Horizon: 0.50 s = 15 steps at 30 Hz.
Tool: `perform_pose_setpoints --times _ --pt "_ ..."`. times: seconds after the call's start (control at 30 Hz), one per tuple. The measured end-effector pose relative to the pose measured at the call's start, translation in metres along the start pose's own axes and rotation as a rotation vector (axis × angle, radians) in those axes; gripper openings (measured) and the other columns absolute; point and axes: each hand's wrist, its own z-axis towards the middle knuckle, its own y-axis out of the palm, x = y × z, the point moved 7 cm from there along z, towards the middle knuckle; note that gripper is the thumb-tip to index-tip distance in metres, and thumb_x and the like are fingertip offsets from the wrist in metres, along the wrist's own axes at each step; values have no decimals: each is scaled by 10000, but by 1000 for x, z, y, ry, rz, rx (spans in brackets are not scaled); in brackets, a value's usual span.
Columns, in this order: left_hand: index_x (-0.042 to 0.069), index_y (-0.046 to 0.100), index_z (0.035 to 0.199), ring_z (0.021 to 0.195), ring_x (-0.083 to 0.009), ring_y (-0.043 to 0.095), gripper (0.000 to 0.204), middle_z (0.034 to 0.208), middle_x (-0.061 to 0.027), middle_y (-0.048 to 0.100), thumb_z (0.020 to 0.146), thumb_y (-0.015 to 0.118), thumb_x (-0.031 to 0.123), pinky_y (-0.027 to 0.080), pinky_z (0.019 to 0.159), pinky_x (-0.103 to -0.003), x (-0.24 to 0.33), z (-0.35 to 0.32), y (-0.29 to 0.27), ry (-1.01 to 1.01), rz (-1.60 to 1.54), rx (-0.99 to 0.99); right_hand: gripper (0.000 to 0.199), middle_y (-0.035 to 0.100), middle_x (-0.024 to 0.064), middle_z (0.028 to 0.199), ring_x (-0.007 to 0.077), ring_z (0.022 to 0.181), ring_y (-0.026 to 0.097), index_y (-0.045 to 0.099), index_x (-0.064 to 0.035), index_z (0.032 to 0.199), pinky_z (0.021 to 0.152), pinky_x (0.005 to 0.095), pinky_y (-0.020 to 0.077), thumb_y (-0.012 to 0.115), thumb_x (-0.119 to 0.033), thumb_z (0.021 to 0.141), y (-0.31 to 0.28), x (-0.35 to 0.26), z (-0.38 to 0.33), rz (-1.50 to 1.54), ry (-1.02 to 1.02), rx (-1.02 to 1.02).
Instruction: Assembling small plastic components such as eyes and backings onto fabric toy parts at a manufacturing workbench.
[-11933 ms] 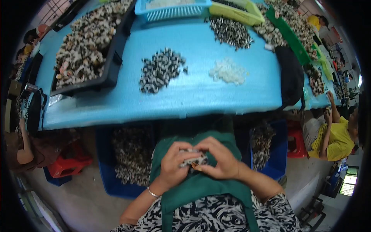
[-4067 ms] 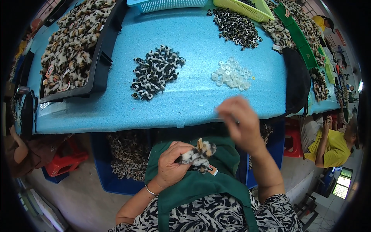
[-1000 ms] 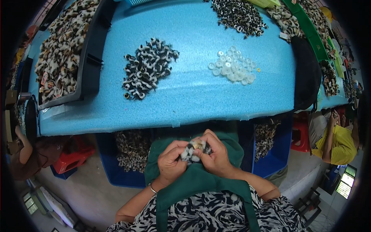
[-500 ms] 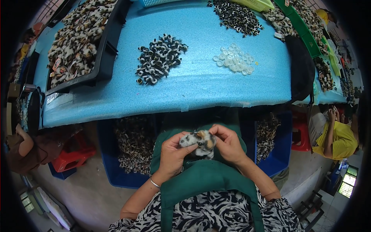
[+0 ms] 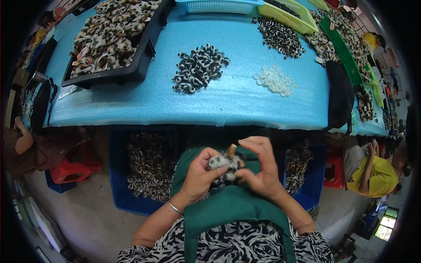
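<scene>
In front of my green apron (image 5: 241, 204), my left hand (image 5: 197, 176) grips a small furry plush piece (image 5: 226, 163) in white, black and orange-brown. A tan flap stands up from its top. Beside the plush's right side is my right hand (image 5: 264, 172), with its thumb and forefinger spread wide apart. The thumb tip is close to the fur; whether it touches I cannot tell. On the table ahead lie a pile of black-and-white ring-shaped pieces (image 5: 198, 69) and a smaller pile of translucent white discs (image 5: 274, 80).
A black tray (image 5: 142, 65) heaped with furry pieces stands on the blue-covered table (image 5: 175, 107), left. Further back are a blue basket (image 5: 219, 6), a yellow-green basket (image 5: 302, 24) and small dark parts (image 5: 280, 38). Blue bins (image 5: 120, 197) flank my lap. People sit at both sides.
My right hand has opened and drawn away from the plush, its forefinger lifting. The plush has turned in my left hand, its tan flap now upright. The view has shifted slightly.
</scene>
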Motion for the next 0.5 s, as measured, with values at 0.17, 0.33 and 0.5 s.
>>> perform_pose_setpoints --times 0.17,0.33,0.5 --pt "68 490 989 875 -56 539 291 942 4 531 837 715 -36 470 777 -206 12 5 10 112 84 -109 84 570 54 893 125 795 529 662 14 926 695 253 415 664 -47 868 28 26 -8 414 403 -217" --pt "56 549 919 849 -41 512 243 896 48 508 820 771 65 454 747 -209 0 -4 4 -107 290 -231 29 571 70 850 154 768 540 639 6 880 677 255 419 650 1 853 31 10 6 313 236 -197" --pt "-9 637 1163 990 -97 562 327 1126 -20 539 850 723 39 454 926 -232 10 -4 0 28 -43 -228 18 594 78 844 183 784 570 650 -9 873 699 282 449 650 -9 855 33 13 36 267 154 -281"
